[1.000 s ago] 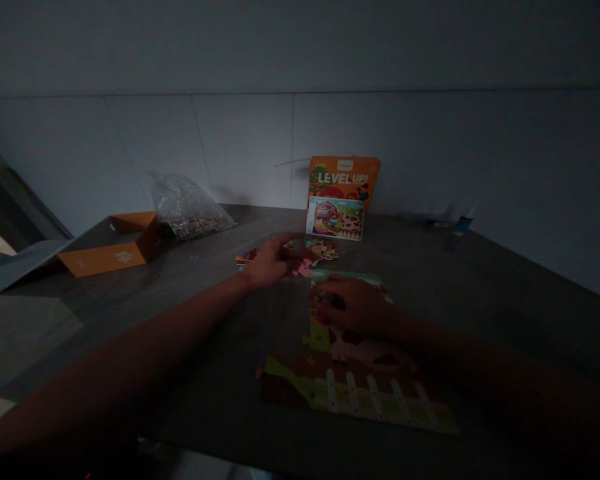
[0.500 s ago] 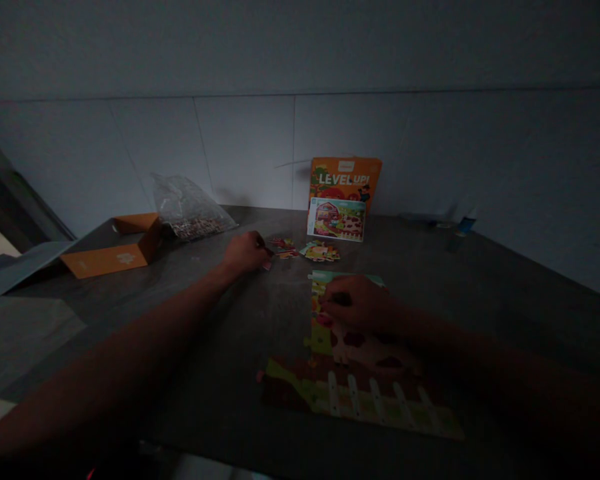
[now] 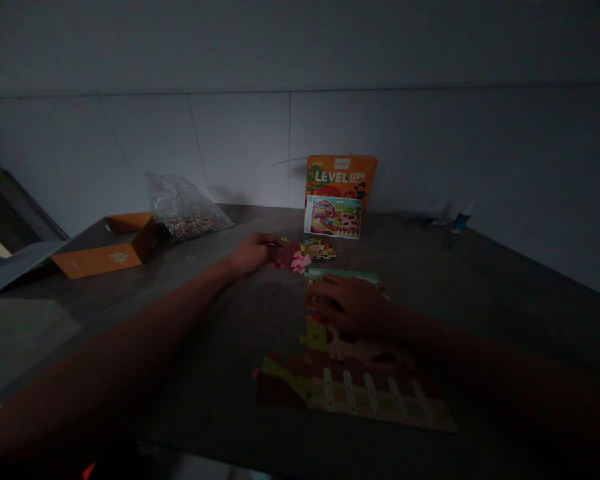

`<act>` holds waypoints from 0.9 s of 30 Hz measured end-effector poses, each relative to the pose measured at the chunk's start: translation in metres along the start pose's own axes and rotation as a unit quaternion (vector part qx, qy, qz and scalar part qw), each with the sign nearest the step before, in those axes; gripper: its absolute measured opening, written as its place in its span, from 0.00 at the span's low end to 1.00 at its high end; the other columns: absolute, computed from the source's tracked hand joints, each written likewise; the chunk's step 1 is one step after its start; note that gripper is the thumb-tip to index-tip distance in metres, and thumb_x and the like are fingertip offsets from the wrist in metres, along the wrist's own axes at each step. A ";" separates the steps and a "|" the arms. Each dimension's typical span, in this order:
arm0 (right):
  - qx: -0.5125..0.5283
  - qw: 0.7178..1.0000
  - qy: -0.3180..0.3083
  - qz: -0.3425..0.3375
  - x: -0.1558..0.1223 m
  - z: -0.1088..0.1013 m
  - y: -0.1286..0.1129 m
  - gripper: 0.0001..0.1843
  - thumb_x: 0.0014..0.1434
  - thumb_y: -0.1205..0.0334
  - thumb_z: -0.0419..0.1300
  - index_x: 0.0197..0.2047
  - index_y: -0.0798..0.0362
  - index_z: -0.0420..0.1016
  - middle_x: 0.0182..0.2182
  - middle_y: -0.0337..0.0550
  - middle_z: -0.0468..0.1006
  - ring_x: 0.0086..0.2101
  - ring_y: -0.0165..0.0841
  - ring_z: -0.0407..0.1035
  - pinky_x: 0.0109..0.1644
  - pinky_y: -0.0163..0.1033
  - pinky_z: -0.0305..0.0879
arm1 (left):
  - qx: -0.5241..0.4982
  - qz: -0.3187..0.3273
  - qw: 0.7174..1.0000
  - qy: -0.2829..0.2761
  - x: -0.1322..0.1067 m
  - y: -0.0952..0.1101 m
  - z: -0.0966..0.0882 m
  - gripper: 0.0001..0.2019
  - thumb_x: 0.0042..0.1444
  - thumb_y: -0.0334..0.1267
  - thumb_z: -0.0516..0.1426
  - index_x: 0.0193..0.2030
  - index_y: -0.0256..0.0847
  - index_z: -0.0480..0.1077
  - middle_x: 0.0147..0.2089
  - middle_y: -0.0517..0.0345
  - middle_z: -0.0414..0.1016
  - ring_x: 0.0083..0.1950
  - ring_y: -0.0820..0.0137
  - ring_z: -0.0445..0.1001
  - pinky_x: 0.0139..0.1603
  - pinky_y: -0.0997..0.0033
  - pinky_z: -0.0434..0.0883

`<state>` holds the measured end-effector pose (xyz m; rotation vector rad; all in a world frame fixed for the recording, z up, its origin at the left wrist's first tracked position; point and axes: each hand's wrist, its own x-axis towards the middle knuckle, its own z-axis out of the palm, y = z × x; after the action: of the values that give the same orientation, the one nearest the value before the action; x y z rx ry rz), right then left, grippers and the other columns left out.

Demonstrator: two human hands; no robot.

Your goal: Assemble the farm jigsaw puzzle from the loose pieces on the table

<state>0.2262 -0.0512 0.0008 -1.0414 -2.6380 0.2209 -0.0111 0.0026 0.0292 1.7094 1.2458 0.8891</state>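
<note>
A partly built farm jigsaw (image 3: 353, 380) with a white fence lies on the dark table (image 3: 480, 287) in front of me. My right hand (image 3: 353, 303) rests palm down on its upper part, fingers curled over the pieces. My left hand (image 3: 257, 253) reaches out farther back and pinches a pink puzzle piece (image 3: 299, 261), just left of a small heap of loose pieces (image 3: 319, 249). The orange puzzle box (image 3: 341, 195) leans upright against the wall behind the heap.
An open orange carton (image 3: 107, 252) and a crumpled clear plastic bag (image 3: 180, 205) sit at the back left. A grey sheet (image 3: 10, 265) lies at the far left edge. A small bottle (image 3: 461, 220) stands at the back right by the tiled wall.
My left hand went left to the scattered pieces, then came back right holding a pink piece. My right hand stayed on the puzzle.
</note>
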 end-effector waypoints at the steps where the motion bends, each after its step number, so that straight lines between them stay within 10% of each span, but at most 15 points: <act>1: 0.043 0.999 0.018 0.024 0.001 0.001 0.002 0.14 0.63 0.55 0.55 0.44 0.53 0.76 0.32 0.42 0.74 0.28 0.30 0.63 0.31 0.36 0.50 | -0.046 0.000 0.999 -0.023 -0.002 0.001 0.003 0.03 0.54 0.34 0.58 0.31 0.38 0.74 0.32 0.52 0.80 0.29 0.72 0.76 0.31 0.74 0.72; 9: 0.167 0.969 0.160 0.089 0.007 0.007 0.017 0.20 0.64 0.53 0.49 0.23 0.54 0.63 0.20 0.35 0.60 0.24 0.28 0.55 0.29 0.36 0.48 | -0.020 0.059 0.980 -0.191 -0.008 0.005 0.017 0.09 0.52 0.38 0.62 0.38 0.37 0.73 0.36 0.52 0.81 0.31 0.69 0.77 0.32 0.72 0.72; 17: 0.112 0.986 0.101 0.076 0.004 0.007 0.012 0.16 0.63 0.57 0.53 0.26 0.55 0.71 0.23 0.38 0.71 0.26 0.28 0.63 0.31 0.36 0.50 | 0.268 -0.038 0.948 0.166 0.013 -0.013 -0.022 0.09 0.55 0.39 0.56 0.33 0.38 0.76 0.33 0.49 0.80 0.36 0.62 0.78 0.34 0.68 0.69; 27: 0.114 0.985 0.093 0.086 0.004 0.008 0.012 0.15 0.63 0.59 0.55 0.29 0.55 0.77 0.25 0.40 0.76 0.27 0.29 0.67 0.32 0.35 0.52 | 0.420 -0.110 0.880 0.193 0.018 -0.037 -0.051 0.17 0.56 0.46 0.58 0.35 0.32 0.78 0.37 0.34 0.79 0.43 0.49 0.78 0.44 0.54 0.70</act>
<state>0.2287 -0.0397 -0.0087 -1.1490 -2.2955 0.4307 -0.0659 0.0366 0.0184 2.0099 2.2892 0.5848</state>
